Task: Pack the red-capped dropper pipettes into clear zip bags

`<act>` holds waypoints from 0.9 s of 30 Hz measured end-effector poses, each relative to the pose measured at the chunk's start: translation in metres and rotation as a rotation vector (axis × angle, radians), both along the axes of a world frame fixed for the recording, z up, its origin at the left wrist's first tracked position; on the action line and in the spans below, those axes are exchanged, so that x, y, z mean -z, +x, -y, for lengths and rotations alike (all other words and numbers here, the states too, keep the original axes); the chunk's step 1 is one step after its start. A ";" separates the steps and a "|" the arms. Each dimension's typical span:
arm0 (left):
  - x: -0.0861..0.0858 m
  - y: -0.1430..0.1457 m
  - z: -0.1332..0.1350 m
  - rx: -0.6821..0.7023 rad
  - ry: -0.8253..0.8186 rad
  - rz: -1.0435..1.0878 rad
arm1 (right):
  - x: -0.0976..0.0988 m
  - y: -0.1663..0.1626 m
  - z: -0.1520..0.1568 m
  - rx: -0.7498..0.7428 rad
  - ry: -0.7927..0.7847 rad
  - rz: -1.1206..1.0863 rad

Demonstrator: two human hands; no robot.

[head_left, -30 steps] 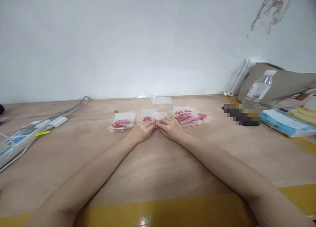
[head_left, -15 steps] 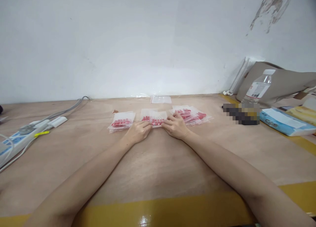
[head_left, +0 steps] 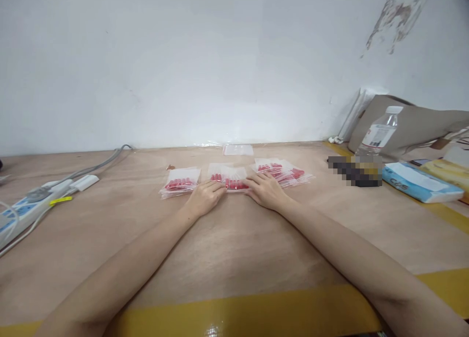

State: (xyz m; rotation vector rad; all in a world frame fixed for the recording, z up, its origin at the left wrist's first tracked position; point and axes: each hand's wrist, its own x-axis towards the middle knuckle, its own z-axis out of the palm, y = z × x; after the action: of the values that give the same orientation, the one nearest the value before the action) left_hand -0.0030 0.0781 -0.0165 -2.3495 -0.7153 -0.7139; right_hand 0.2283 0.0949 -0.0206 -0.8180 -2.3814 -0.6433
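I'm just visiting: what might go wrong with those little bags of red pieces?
The right hand is right beside the right-hand pile, so it might nudge those fanned-out bags. The left hand is close to the left-hand pile and could brush it too. The middle bags overlap, so moving one might drag another.

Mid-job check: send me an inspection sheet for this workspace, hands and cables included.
Surface: brown table, yellow band along near edge.
Job's things: clear bags with red pieces; left pile, middle group, right pile.
Clutter: bottle, blue packet, pixelated dark object, right.
Hands: left hand, right hand at opposite sides of the middle group; grip unclear.
Cables: grey cable and white cable by the power strip, left.
Surroundings: white wall, peeled patch upper right.
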 end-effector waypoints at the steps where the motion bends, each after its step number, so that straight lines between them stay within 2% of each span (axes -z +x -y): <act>1: -0.003 0.001 0.001 -0.018 -0.041 -0.003 | 0.001 -0.004 0.002 -0.019 -0.064 -0.013; 3: -0.013 0.000 0.004 -0.102 -0.131 0.018 | 0.004 -0.014 0.003 -0.024 -0.190 -0.049; 6: -0.035 -0.017 0.004 -0.358 -0.302 0.063 | 0.010 -0.025 0.000 0.051 -0.339 -0.129; 9: -0.054 -0.048 0.000 -0.608 -0.602 -0.059 | 0.011 -0.031 -0.005 0.167 -0.414 -0.203; 12: -0.066 -0.074 -0.004 -0.737 -0.879 -0.125 | 0.005 -0.038 -0.009 0.225 -0.457 -0.227; 15: -0.070 -0.086 -0.006 -0.738 -0.953 -0.155 | -0.003 -0.048 -0.011 0.190 -0.497 -0.211; 18: -0.070 -0.092 -0.007 -0.667 -0.978 -0.161 | -0.006 -0.061 -0.016 0.148 -0.550 -0.202; 23: -0.074 -0.104 -0.011 -0.633 -1.005 -0.120 | 0.002 -0.079 -0.032 0.070 -0.573 -0.231; 27: -0.080 -0.116 -0.014 -0.620 -1.027 -0.022 | 0.008 -0.080 -0.033 0.064 -0.554 -0.312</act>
State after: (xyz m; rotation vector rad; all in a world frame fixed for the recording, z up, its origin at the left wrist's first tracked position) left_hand -0.1187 0.0916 0.0632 -2.6653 -2.0385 0.0059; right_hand 0.1482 0.1283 -0.0290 -1.1290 -2.2629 0.1376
